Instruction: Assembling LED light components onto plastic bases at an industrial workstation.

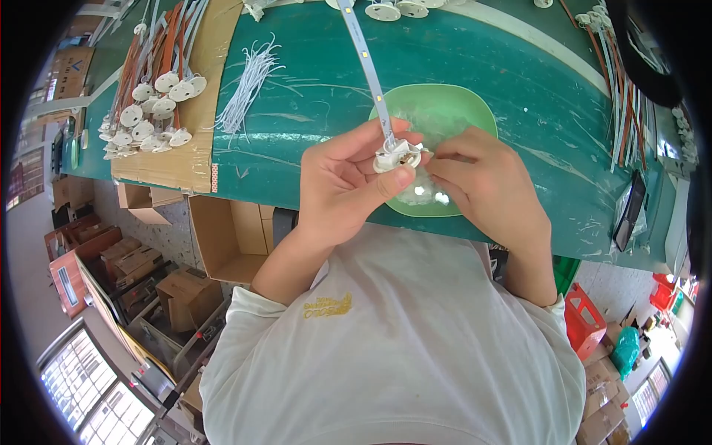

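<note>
My left hand (334,182) is closed on a white round plastic end cap (387,160), held between thumb and fingers over the near part of a light green bowl (480,111). From the cap a narrow LED strip (366,63) with small yellow chips runs up toward the far edge. Just right of the cap, my right hand (486,178) is closed in a pinch, its fingertips close to the cap's side. What the pinch holds is too small to make out. Small clear and white pieces (423,194) lie in the bowl under my hands.
On the green table, a bundle of thin white wires (248,89) lies left of the bowl. Further left, several strips with white round caps (141,130) rest on cardboard (200,141). More strips (627,119) and a black item in clear plastic (630,208) lie at right.
</note>
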Available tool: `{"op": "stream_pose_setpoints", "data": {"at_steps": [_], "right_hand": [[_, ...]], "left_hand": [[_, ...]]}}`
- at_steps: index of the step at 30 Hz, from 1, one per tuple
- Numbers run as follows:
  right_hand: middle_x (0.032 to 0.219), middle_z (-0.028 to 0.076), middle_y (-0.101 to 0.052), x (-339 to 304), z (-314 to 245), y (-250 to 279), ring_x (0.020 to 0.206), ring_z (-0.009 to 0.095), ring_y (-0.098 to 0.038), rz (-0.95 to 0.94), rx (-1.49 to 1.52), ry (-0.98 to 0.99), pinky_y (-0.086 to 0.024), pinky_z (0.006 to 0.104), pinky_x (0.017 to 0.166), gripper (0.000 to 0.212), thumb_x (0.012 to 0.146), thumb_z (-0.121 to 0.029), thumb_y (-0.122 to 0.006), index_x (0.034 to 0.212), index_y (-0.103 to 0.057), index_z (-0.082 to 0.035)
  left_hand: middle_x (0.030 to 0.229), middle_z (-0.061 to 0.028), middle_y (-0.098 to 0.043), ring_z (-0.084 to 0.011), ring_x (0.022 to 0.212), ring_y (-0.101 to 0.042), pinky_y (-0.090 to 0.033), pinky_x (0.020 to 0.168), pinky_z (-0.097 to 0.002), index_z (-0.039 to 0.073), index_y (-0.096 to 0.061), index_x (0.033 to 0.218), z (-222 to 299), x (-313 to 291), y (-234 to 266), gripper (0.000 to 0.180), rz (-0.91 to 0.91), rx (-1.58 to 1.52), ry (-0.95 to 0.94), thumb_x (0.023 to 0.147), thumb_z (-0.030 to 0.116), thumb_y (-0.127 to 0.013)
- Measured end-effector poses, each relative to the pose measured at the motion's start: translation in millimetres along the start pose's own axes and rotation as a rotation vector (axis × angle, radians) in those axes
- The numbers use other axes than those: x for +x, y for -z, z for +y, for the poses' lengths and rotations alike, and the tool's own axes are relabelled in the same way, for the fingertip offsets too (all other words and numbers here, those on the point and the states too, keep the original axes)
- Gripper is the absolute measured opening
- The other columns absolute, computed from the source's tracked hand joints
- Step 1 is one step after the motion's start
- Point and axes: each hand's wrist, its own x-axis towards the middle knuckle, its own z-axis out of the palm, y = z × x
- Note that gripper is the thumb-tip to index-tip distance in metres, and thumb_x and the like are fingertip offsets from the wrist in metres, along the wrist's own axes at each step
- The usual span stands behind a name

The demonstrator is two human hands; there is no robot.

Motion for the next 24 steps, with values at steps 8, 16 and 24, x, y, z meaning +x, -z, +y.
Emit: {"op": "stream_pose_setpoints", "data": {"at_steps": [8,16,24], "right_hand": [[0.078,0.007,-0.067,0,-9,4,0.065,0.022,-0.061,0.276,0.218,-0.016,-0.048,0.0325,0.056,0.012,0.071,0.000,-0.074,0.083,-0.070,-0.003],[0.067,0.008,-0.066,-8,-14,1,0.053,0.014,-0.057,0.381,0.362,-0.201,-0.042,0.0250,0.048,0.008,0.072,0.002,-0.075,0.078,-0.070,-0.001],[0.066,0.007,-0.067,-13,-15,4,0.052,0.011,-0.054,0.451,0.445,-0.269,-0.040,0.0229,0.048,0.007,0.071,0.000,-0.077,0.074,-0.071,0.000]], "left_hand": [[0.115,-0.0167,-0.065,-0.0233,0.104,-0.066,-0.055,0.091,-0.0346,-0.006,-0.053,0.129,1,2,-8,0.045,0.057,0.051,0.030,0.086,-0.007,-0.066],[0.117,-0.0185,-0.064,-0.0276,0.108,-0.065,-0.054,0.092,-0.0364,-0.005,-0.051,0.130,9,10,-18,0.042,0.102,-0.052,0.017,0.091,-0.001,-0.063],[0.121,-0.0209,-0.062,-0.0325,0.113,-0.062,-0.051,0.097,-0.0394,-0.003,-0.049,0.133,-3,15,-27,0.048,0.036,0.075,-0.111,0.088,0.000,-0.066]]}}
